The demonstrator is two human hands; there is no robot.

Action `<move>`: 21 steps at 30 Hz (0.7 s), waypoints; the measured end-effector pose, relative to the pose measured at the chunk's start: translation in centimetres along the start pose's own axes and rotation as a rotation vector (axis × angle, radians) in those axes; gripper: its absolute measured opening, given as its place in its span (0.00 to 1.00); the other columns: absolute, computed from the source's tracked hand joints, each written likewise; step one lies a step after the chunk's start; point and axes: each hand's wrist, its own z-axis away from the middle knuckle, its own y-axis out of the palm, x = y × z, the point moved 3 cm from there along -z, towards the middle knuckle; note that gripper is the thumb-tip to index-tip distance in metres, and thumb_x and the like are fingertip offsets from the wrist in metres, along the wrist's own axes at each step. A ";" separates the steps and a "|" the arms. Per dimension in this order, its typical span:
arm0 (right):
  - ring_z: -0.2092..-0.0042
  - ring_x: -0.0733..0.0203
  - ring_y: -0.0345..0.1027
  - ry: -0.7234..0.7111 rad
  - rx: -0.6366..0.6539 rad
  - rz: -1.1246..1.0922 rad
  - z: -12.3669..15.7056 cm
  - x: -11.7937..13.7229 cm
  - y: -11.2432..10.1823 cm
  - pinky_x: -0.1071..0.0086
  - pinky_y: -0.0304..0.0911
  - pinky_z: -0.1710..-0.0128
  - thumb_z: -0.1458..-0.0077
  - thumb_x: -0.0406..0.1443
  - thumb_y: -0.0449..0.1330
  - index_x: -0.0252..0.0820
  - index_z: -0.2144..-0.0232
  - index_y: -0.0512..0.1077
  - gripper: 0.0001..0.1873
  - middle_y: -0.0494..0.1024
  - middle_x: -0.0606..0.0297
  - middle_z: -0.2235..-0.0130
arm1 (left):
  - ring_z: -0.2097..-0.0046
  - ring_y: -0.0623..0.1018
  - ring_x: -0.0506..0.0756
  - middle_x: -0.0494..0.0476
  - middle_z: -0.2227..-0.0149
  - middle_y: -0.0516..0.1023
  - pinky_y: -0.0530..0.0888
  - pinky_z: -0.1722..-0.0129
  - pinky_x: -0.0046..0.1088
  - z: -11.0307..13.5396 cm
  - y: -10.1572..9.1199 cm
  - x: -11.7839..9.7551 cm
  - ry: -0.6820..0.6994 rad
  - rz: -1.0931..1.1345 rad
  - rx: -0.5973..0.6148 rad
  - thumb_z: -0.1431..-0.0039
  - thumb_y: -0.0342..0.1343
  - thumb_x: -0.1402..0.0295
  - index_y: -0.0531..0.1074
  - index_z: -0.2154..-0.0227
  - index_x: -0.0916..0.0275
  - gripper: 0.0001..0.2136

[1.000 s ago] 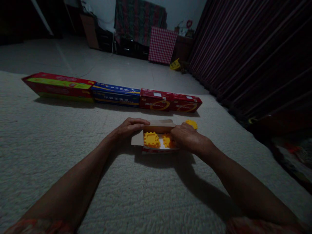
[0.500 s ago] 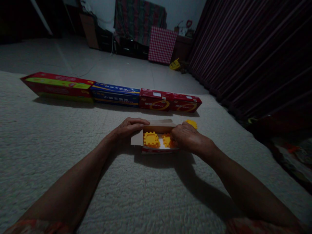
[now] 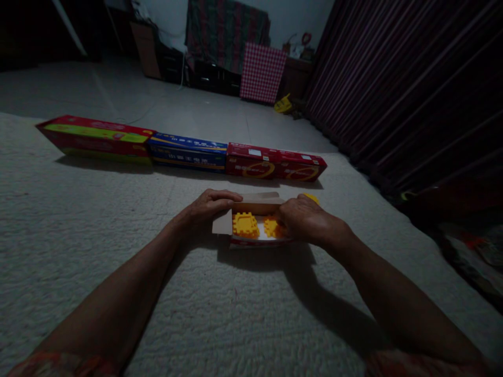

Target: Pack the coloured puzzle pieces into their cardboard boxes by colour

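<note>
An open cardboard box (image 3: pixel 257 208) with a raised lid lies in front of me on the cream quilted cover. Inside it, a yellow notched toy block (image 3: pixel 244 224) sits at the left end and a second yellow block (image 3: pixel 271 226) to its right. My left hand (image 3: pixel 210 205) grips the box's back left corner, beside the side flap (image 3: pixel 222 223). Reaching into the right end, my right hand (image 3: pixel 301 217) has its fingers closed on the second block, partly hiding it. Behind that hand another yellow piece (image 3: pixel 313 198) shows only in part.
Beyond the box stands a row of cartons: a red and yellow-green carton (image 3: pixel 98 139), a blue carton (image 3: pixel 187 152) and red cartons (image 3: pixel 253 161). A dark curtain (image 3: pixel 377 68) hangs on the right. Farther off are a checked cloth (image 3: pixel 262 72) and a yellow object (image 3: pixel 283 104).
The view has shifted slightly. My right hand now covers more of the yellow piece behind it. My left hand keeps its place at the box corner.
</note>
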 end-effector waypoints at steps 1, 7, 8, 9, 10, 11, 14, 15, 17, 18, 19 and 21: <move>0.57 0.52 0.76 -0.004 0.000 -0.011 0.1 -0.2 -0.1 0.63 0.62 0.54 0.42 0.29 0.59 0.37 0.59 0.82 0.13 0.83 0.51 0.62 | 0.46 0.77 0.65 0.59 0.52 0.84 0.69 0.41 0.47 0.0 0.0 0.0 -0.002 0.004 -0.002 0.49 0.68 0.55 0.85 0.64 0.55 0.12; 0.60 0.54 0.75 0.033 -0.025 -0.095 0.6 -2.0 -1.2 0.68 0.61 0.63 0.46 0.29 0.61 0.41 0.58 0.82 0.14 0.84 0.54 0.60 | 0.46 0.78 0.64 0.59 0.52 0.84 0.69 0.41 0.47 0.1 0.1 -0.2 0.014 -0.004 0.018 0.47 0.67 0.56 0.85 0.63 0.54 0.12; 0.60 0.55 0.75 0.024 -0.020 -0.111 0.7 -2.2 -1.3 0.69 0.61 0.64 0.48 0.28 0.62 0.41 0.58 0.82 0.15 0.84 0.55 0.61 | 0.46 0.77 0.64 0.59 0.52 0.84 0.68 0.41 0.47 0.2 0.1 -0.2 0.011 -0.001 0.017 0.47 0.67 0.57 0.85 0.63 0.54 0.12; 0.61 0.56 0.75 0.005 -0.009 -0.134 0.7 -2.2 -1.4 0.70 0.61 0.64 0.49 0.27 0.62 0.41 0.57 0.82 0.17 0.84 0.56 0.61 | 0.46 0.77 0.65 0.59 0.52 0.84 0.68 0.41 0.47 0.1 0.1 -0.3 0.003 0.003 0.014 0.47 0.67 0.57 0.85 0.63 0.55 0.12; 0.61 0.57 0.76 -0.018 0.005 -0.165 0.7 -2.0 -1.5 0.71 0.61 0.64 0.49 0.26 0.61 0.41 0.56 0.82 0.19 0.84 0.56 0.61 | 0.46 0.77 0.65 0.59 0.52 0.84 0.68 0.41 0.47 0.1 0.1 -0.2 -0.005 0.006 0.010 0.48 0.67 0.57 0.85 0.63 0.55 0.12; 0.62 0.58 0.76 -0.038 0.011 -0.197 0.7 -1.8 -1.6 0.71 0.61 0.65 0.47 0.25 0.59 0.42 0.54 0.81 0.20 0.84 0.57 0.60 | 0.46 0.77 0.65 0.59 0.53 0.84 0.68 0.41 0.47 0.1 0.1 -0.2 -0.010 0.008 0.005 0.49 0.67 0.57 0.85 0.63 0.55 0.12; 0.64 0.58 0.75 -0.083 0.006 -0.265 0.8 -0.7 -1.5 0.69 0.63 0.66 0.42 0.26 0.54 0.43 0.54 0.81 0.20 0.84 0.57 0.59 | 0.46 0.77 0.65 0.59 0.53 0.84 0.69 0.41 0.48 0.1 0.1 -0.3 0.002 0.001 0.000 0.48 0.66 0.56 0.85 0.64 0.55 0.12; 0.64 0.56 0.75 -0.083 0.008 -0.270 0.8 -0.4 -1.4 0.68 0.63 0.67 0.40 0.27 0.54 0.43 0.55 0.81 0.19 0.84 0.56 0.60 | 0.46 0.77 0.65 0.59 0.53 0.84 0.69 0.41 0.48 0.1 0.1 -0.3 0.008 -0.004 0.003 0.48 0.66 0.56 0.85 0.64 0.55 0.12; 0.65 0.54 0.75 -0.071 0.011 -0.266 0.9 0.1 -1.3 0.67 0.63 0.68 0.39 0.29 0.54 0.43 0.57 0.81 0.17 0.84 0.56 0.60 | 0.46 0.77 0.65 0.59 0.53 0.84 0.69 0.41 0.49 0.1 0.1 -0.3 0.010 -0.014 0.008 0.48 0.66 0.57 0.85 0.64 0.55 0.11; 0.65 0.54 0.74 -0.067 0.010 -0.259 0.9 0.3 -1.2 0.67 0.63 0.68 0.39 0.29 0.54 0.42 0.57 0.80 0.16 0.84 0.55 0.60 | 0.46 0.77 0.65 0.59 0.54 0.84 0.69 0.41 0.49 0.1 0.1 -0.3 0.008 -0.016 0.009 0.48 0.66 0.57 0.85 0.64 0.55 0.11; 0.65 0.55 0.74 -0.068 0.012 -0.249 0.9 0.4 -1.1 0.67 0.62 0.69 0.39 0.29 0.55 0.42 0.57 0.80 0.15 0.83 0.56 0.60 | 0.46 0.77 0.65 0.59 0.54 0.84 0.69 0.41 0.49 0.1 0.1 -0.3 0.007 -0.013 0.005 0.48 0.66 0.57 0.85 0.64 0.55 0.11; 0.65 0.56 0.74 -0.085 0.021 -0.233 1.0 0.5 -1.1 0.69 0.60 0.70 0.39 0.29 0.56 0.41 0.57 0.79 0.13 0.83 0.56 0.60 | 0.46 0.77 0.65 0.59 0.53 0.84 0.69 0.41 0.49 0.1 0.2 -0.4 0.009 -0.002 -0.003 0.48 0.67 0.56 0.85 0.65 0.55 0.12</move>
